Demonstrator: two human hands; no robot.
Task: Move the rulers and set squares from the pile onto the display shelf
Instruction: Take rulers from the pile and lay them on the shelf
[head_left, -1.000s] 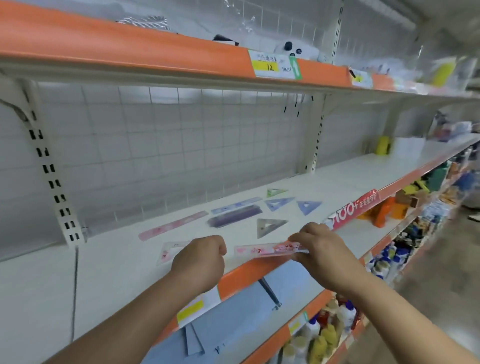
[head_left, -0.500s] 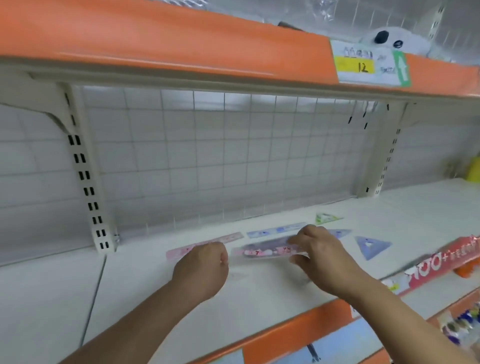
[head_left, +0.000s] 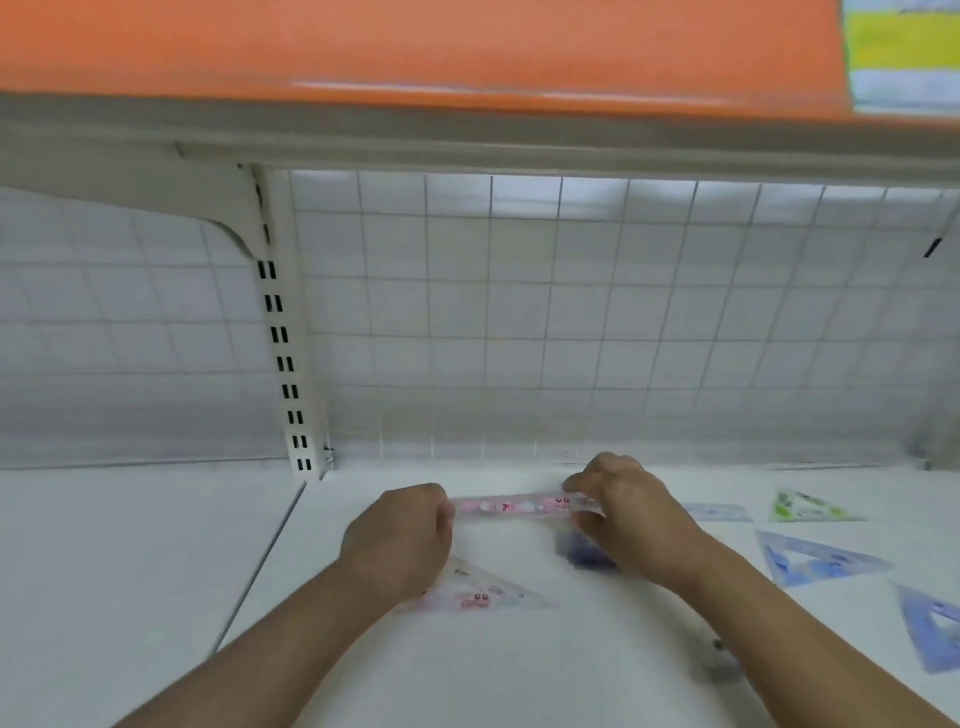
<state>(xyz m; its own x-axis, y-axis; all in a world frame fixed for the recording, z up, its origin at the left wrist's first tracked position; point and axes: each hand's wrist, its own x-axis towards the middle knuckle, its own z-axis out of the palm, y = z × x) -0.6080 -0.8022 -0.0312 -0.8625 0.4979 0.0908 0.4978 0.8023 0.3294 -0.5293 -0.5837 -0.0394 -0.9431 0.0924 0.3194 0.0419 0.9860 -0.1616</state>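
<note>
A pink set square (head_left: 488, 592) lies on the shelf (head_left: 156, 571), beside the left hand (head_left: 400, 540). Left and right hand (head_left: 628, 519) each grip an end of the ruler (head_left: 519, 505), at 12 o'clock. Blue set squares (head_left: 815, 558) lie at 3 o'clock.

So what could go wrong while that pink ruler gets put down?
Two things, perhaps. The left hand and right hand hold the ruler by its ends over the shelf; the left wrist covers part of a pink set square and could drag it askew. The right hand sits over a blurred purple item, so the ruler might land overlapping it.
</note>
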